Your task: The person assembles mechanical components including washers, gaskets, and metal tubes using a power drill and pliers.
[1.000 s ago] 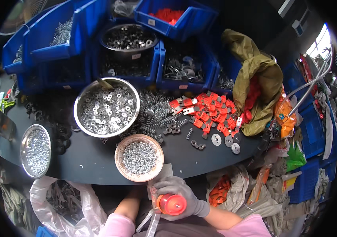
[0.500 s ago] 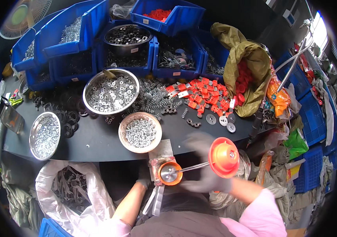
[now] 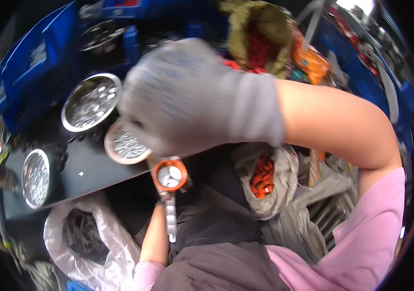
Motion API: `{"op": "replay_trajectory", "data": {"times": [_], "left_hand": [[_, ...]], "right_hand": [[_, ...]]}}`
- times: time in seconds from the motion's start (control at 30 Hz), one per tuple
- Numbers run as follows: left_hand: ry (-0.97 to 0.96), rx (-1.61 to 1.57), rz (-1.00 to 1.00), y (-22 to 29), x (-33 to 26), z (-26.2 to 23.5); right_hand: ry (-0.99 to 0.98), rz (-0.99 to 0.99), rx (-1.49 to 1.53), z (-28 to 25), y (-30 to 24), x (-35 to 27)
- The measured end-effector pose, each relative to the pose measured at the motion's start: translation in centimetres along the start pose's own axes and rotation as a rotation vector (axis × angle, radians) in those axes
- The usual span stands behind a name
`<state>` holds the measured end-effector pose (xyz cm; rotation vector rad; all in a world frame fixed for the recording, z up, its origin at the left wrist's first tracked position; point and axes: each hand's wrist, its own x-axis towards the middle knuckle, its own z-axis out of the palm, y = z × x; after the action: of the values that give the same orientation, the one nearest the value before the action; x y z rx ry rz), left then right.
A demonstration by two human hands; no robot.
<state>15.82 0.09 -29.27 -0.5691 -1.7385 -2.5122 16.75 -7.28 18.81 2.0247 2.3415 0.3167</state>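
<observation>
Right hand (image 3: pixel 178 92), 1, in a grey knitted glove with bluish marks, raised large across the upper centre of the frame, back to the camera, blurred; fingers largely hidden, so whether it grips anything cannot be determined. Pink sleeves (image 3: pixel 372 228), 2, at lower right and lower centre. Dark lap cloth (image 3: pixel 216 257), 1, bottom centre. Left hand (image 3: pixel 160 203), 1, just left of the centre, mostly concealed at the end of its forearm, below the orange housing; its grip cannot be made out. Orange housing (image 3: pixel 184 177), 1, round, near the middle of the frame, its ring facing the camera, silvery metal inside; a pale metallic strip (image 3: pixel 170 223), 1, extends down from it. White plastic bag (image 3: pixel 119 242), 1, lower left, dark thin parts within. Beige sack (image 3: pixel 289 169), 1, right of centre, holding orange parts (image 3: pixel 262 177). Dark table (image 3: pixel 86 179), 1, left, carrying 3 vessels of small metal pieces: a pale-rimmed bowl (image 3: pixel 109 151), partly behind the right hand; an oval steel dish (image 3: pixel 48 169), far left; a steel bowl (image 3: pixel 63 114), farther up. Olive sack (image 3: pixel 238 34), 1, upper right of centre, red contents. Blue bins (image 3: pixel 23 72), several, upper left and along the top.
</observation>
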Motion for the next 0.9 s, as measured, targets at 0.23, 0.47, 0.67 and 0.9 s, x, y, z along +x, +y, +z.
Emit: {"op": "replay_trajectory", "data": {"times": [0.23, 0.47, 0.67, 0.9], "left_hand": [[-1.531, -0.396, -1.7, -3.0, 7.5, -0.7], [-1.836, -0.284, -1.105, -2.1, 10.2, -2.4], [-2.011, -0.213, -0.382, -0.8, 13.0, -3.3], [-1.876, -0.053, 0.495, 3.3, 17.7, -3.5]], "right_hand": [[0.469, 0.238, 0.288, -2.9, 4.6, -15.5], [0.273, 1.631, -0.235, 9.0, -2.7, -49.9], [-0.115, 2.421, 0.174, 21.4, -14.9, -60.7], [2.059, 1.264, 2.141, 18.8, -9.1, -59.0]]}}
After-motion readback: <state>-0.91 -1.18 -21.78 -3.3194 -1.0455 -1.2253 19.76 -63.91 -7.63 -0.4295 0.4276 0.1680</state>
